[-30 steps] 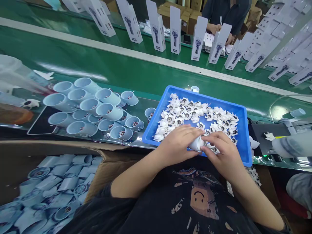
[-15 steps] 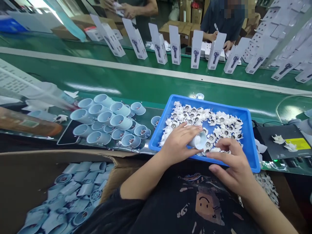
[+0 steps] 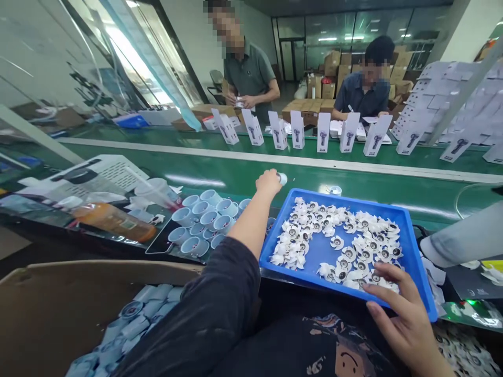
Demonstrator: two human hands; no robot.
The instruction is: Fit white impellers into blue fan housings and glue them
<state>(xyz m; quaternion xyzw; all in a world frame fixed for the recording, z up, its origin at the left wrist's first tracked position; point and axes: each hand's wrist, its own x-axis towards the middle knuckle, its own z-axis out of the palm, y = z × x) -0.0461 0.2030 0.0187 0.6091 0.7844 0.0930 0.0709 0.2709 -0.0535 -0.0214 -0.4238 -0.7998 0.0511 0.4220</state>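
My left hand (image 3: 268,182) reaches out over the green belt beyond the tray, its fingers closed around a light blue cup-shaped housing (image 3: 282,179). Most of that housing is hidden behind the hand. Over the near right corner of the blue tray (image 3: 422,262) hovers my right hand (image 3: 401,309), fingers apart and holding nothing. Just beyond its fingertips lie white fan impellers (image 3: 349,253), heaped in the tray. Several more light blue housings (image 3: 210,217) stand in a cluster left of the tray, partly behind my left arm.
A single housing (image 3: 335,190) stands on the belt behind the tray. White product boxes (image 3: 297,130) line the belt's far side, where two people work. A carton (image 3: 78,283) of loose housings is at lower left. An orange drink bottle (image 3: 118,220) lies at left.
My left hand has moved from above the tray, forward and left to the belt, carrying the housing. My right hand stays by the tray's near right side. The view has tipped upward.
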